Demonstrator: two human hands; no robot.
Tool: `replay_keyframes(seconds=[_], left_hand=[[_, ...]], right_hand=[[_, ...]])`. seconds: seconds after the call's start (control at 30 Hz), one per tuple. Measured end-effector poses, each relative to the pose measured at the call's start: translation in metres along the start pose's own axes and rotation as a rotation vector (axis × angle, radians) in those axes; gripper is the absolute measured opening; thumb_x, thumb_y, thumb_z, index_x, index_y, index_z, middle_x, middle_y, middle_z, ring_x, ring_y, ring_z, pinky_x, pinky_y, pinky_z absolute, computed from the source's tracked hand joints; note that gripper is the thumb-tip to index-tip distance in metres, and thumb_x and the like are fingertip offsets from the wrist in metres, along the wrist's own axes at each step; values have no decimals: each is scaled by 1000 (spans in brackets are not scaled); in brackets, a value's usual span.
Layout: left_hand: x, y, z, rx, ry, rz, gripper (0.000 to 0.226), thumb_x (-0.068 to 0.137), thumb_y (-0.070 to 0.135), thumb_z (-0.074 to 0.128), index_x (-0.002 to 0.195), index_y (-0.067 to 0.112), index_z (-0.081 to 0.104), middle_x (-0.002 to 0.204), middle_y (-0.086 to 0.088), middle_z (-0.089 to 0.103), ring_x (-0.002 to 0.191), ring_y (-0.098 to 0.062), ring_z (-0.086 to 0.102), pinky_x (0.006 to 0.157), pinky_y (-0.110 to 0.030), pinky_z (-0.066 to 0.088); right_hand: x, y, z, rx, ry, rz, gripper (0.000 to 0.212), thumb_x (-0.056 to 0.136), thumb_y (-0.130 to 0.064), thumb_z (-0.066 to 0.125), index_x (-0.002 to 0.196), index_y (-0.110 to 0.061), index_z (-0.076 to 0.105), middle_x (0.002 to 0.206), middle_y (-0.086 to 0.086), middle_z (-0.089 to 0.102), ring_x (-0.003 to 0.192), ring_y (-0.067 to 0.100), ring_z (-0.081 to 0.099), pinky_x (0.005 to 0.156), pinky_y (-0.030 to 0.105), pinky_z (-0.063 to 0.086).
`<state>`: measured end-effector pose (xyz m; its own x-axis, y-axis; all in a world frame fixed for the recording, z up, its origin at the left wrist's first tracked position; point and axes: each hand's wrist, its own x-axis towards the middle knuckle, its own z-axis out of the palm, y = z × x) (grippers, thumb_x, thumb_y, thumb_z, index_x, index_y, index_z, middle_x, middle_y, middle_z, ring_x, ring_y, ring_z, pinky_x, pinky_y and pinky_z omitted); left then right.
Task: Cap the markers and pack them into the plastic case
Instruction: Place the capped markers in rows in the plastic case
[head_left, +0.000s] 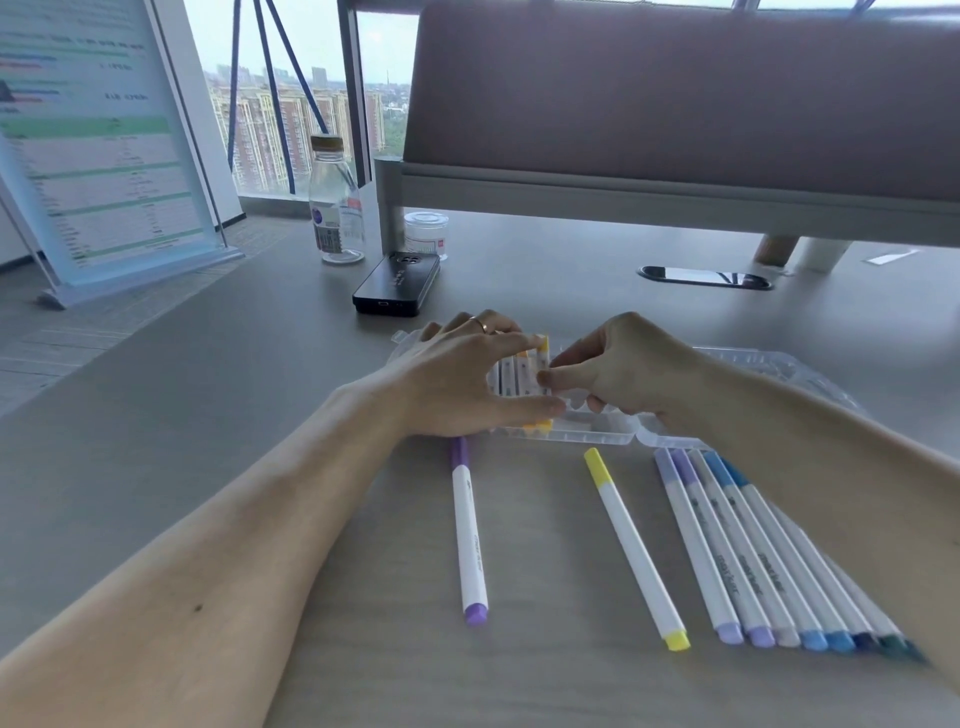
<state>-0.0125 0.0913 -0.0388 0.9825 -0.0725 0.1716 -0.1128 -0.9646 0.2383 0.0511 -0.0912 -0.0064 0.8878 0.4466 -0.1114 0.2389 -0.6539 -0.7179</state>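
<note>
Tabletop (260, 415) grey, carries everything; plastic case (597, 436) lies open straight ahead of me, its clear lid (769, 364) folded out to the right; both hands are over the case's left half. Left hand (467, 384) is spread flat, fingers straight, forefinger on the far yellow cap and thumb at the near end, pressing on the packed markers (511, 371) rather than gripping. Right hand (623, 369) has its fingers curled, thumb tip on the barrel of the yellow-capped marker (543, 345); it looks like a pinch seating that marker in its slot, though the fingers under the palm are hidden. Row of loose markers (753, 551), lilac through blue to dark green, lies side by side on the tabletop on my side of the case, partly under my right forearm. Yellow marker (636, 551) lies alone left of the row; purple marker (469, 535) lies alone further left, its far end just beside the heel of my left hand. All of the loose ones look capped at both ends. Judgement: the loose markers run lengthwise away from me, roughly in line with the slots, so little turning is needed; the right hand is nearer the row and the yellow one, the left nearer the purple; most slots on the right look unfilled.
</note>
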Motion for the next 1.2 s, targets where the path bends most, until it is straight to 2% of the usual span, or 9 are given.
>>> replay_keyframes(seconds=[0.1, 0.27, 0.4, 0.53, 0.67, 0.87, 1.07, 1.2], left_hand=[[0, 0, 1, 15, -3, -3, 89, 75, 93, 40, 152, 47, 38, 155, 15, 38, 142, -13, 32, 116, -45, 29], [-1, 4, -2, 36, -37, -28, 95, 71, 96, 35, 153, 47, 35, 158, 15, 36, 145, -14, 29, 115, -43, 27], [0, 3, -2, 47, -42, -31, 97, 70, 98, 32, 152, 47, 38, 156, 15, 37, 144, -14, 29, 116, -43, 27], [-1, 6, -3, 63, -58, -46, 99, 67, 96, 30, 153, 46, 36, 158, 14, 35, 144, -13, 27, 111, -39, 26], [-1, 7, -4, 73, -66, -41, 98, 68, 95, 29, 154, 47, 33, 158, 13, 35, 144, -15, 28, 111, -41, 27], [0, 6, -4, 72, -76, -44, 97, 69, 95, 30, 153, 46, 36, 157, 14, 35, 144, -15, 28, 113, -42, 25], [1, 4, -2, 77, -61, -41, 96, 68, 98, 34, 150, 48, 41, 153, 19, 37, 143, -13, 29, 113, -38, 23], [1, 5, -1, 70, -54, -45, 97, 67, 98, 34, 150, 48, 42, 152, 20, 38, 142, -12, 29, 110, -35, 22]], right_hand=[[-3, -1, -2, -19, -37, -18, 14, 84, -29, 82, 84, -15, 81, 69, 7, 68, 63, 16, 53, 58, 25, 41], [-2, 2, -1, 6, -41, -19, 13, 83, -30, 83, 84, -17, 80, 74, 12, 70, 68, 21, 50, 53, 25, 36], [0, 3, 1, 7, -26, -41, 13, 82, -31, 84, 85, -19, 80, 86, 18, 76, 67, 19, 54, 62, 30, 43], [2, 5, 2, 12, -16, -56, 12, 81, -32, 85, 82, -22, 80, 89, 17, 78, 65, 18, 57, 68, 33, 49], [3, 6, 2, 22, -12, -61, 11, 81, -31, 86, 81, -22, 79, 87, 15, 78, 62, 14, 58, 65, 30, 50], [4, 7, 3, 15, -5, -63, 14, 79, -32, 86, 81, -19, 81, 82, 12, 77, 62, 14, 60, 68, 33, 53], [5, 9, 3, -5, 6, -88, 11, 79, -27, 87, 78, -20, 78, 81, 10, 77, 57, 10, 59, 63, 28, 51], [6, 10, 4, -5, 11, -94, 12, 79, -27, 88, 79, -19, 79, 81, 10, 77, 60, 12, 61, 63, 29, 52]])
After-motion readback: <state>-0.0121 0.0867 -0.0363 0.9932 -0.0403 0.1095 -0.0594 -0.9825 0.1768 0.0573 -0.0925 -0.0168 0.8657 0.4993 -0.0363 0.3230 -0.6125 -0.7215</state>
